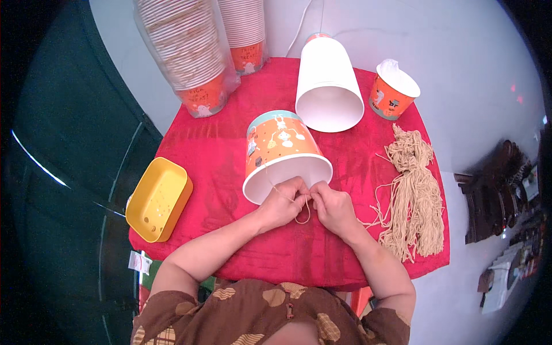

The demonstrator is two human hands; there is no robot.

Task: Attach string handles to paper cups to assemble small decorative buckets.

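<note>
An orange paper bucket (282,141) with a white rim and printed figures lies on its side, its mouth toward me. A tan string (307,217) runs along its side and loops below my fingers. Just in front of the mouth, my left hand (283,202) is closed in a pinch on the string. Touching it at the fingertips, my right hand (332,208) pinches the string too. Whether a knot sits between the fingers is hidden. To the right lies a thick bundle of tan strings (414,195), gathered near its top, with loose strands trailing left.
A red cloth (213,230) covers the table. At left stands a yellow tub (158,198) with small bits inside. Tall bagged stacks of buckets (187,52) rise at the back left. Behind lie white nested buckets (329,80); an orange bucket (393,92) holding white material stands at right.
</note>
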